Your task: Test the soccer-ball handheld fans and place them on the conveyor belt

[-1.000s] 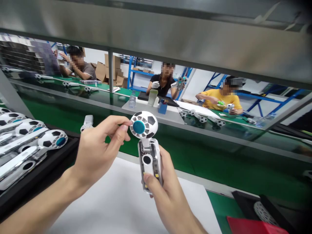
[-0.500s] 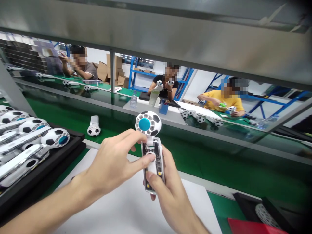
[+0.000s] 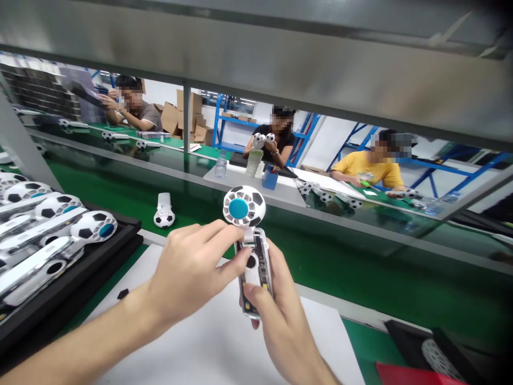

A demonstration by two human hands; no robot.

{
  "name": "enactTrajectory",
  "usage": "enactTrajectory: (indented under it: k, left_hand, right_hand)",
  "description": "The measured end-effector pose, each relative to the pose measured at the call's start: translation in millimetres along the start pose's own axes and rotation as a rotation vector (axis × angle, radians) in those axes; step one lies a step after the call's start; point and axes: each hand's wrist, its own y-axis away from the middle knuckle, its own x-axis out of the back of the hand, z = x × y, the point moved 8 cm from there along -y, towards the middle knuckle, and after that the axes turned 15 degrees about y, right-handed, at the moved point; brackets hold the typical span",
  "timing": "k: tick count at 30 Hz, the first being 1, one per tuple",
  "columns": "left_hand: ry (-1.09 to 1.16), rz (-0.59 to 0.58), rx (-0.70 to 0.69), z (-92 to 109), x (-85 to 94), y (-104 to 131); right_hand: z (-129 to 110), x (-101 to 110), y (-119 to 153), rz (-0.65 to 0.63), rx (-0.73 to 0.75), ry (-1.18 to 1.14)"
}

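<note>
**Football-headed handheld fan held upright over the white mat**

While the right hand (image 3: 280, 299) grips the handheld fan (image 3: 250, 246) by its clear handle, the left hand (image 3: 192, 272) presses a fingertip on the handle's front; black-and-white head, teal hub.

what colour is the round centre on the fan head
Teal blue, on the fan head; head view.

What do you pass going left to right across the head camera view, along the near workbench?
Black tray of football fans → lone fan on the green belt → left hand → held fan → right hand → red box.
</note>
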Motion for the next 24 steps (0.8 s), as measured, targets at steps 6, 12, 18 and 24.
enactTrajectory:
  k: [6, 12, 18, 24]
  left_hand:
    - [0.037, -0.015, -0.002, 0.0, 0.6, 0.9]
    - [0.126, -0.017, 0.028, -1.1, 0.1, 0.9]
    - [0.113, -0.022, 0.04, -4.1, -2.3, -0.9]
    - [0.113, -0.04, 0.033, -2.8, 1.4, -0.9]
  right_hand:
    - [0.4, 1.3, -2.3, 0.005, 0.079, 0.05]
    - [-2.9, -0.4, -2.3, 0.007, 0.135, 0.047]
    - [-4.4, -0.5, -2.0, 0.016, 0.131, 0.071]
    - [-3.8, 2.3, 0.5, 0.016, 0.088, 0.099]
